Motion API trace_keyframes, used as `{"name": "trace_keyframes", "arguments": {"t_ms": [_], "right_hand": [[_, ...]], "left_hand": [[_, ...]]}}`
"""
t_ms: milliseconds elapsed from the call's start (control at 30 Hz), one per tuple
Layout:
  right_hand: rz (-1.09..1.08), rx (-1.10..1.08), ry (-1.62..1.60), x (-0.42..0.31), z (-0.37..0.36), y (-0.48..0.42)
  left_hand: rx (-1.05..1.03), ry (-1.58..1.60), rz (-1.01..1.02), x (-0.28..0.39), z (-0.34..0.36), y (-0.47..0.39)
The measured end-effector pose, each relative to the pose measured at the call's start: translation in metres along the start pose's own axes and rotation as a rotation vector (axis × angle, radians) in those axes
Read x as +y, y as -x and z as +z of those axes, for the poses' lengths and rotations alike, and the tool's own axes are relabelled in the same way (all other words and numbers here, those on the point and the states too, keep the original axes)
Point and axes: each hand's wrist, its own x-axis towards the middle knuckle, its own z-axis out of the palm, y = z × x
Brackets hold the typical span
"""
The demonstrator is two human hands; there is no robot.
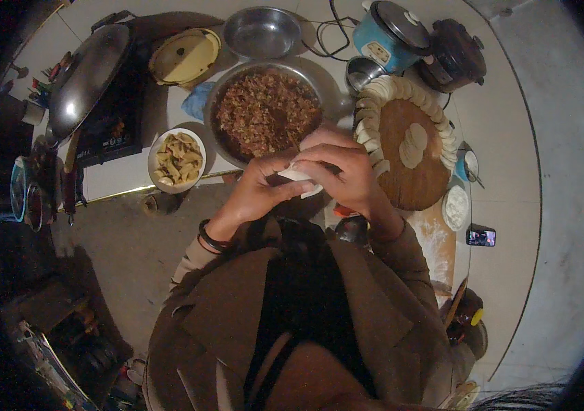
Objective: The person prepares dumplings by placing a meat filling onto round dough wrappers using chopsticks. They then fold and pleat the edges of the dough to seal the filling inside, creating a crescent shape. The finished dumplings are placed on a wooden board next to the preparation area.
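Between both hands, in front of my chest, is a folded dough wrapper (296,174). My left hand (263,185) grips its left and lower edge with thumb and fingers. My right hand (340,164) pinches it from above and the right; whether filling is inside is hidden. Just beyond the hands a large steel bowl (211,131) holds a brown minced filling (266,110). To the right, a round wooden board (410,190) carries a ring of overlapping dough wrappers (443,123) round its rim and a small stack of wrappers (413,145) in its middle.
A white bowl (154,177) of folded dumplings stands left. Farther out are a lidded wok (89,72), a yellow enamel lid (185,56), an empty steel basin (262,32), and a blue rice cooker (387,36). A flour bowl (455,208), a floured board (433,246) and a phone (481,237) lie right.
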Motion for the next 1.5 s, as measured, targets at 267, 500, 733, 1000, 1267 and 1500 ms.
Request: {"name": "trace_keyframes", "arguments": {"t_ms": [267,500,733,1000,1267,1500], "right_hand": [[0.045,-0.009,-0.079,-0.002,0.002,0.0],[0.051,-0.046,-0.116,-0.004,0.002,-0.006],[0.07,-0.156,-0.106,-0.001,-0.002,-0.007],[0.088,-0.106,-0.128,0.0,-0.001,-0.006],[0.137,-0.106,-0.039,0.002,-0.003,0.001],[0.15,0.05,-0.024,0.005,0.005,0.009]], "left_hand": [[-0.028,-0.036,-0.03,0.002,-0.002,0.001],[-0.079,-0.035,-0.067,0.006,-0.004,0.002],[-0.102,-0.058,-0.068,-0.003,-0.004,0.005],[-0.093,-0.024,-0.134,-0.005,-0.006,0.007],[-0.025,0.054,-0.168,-0.008,-0.01,0.007],[0.128,0.054,-0.115,-0.006,-0.005,0.004]]}}
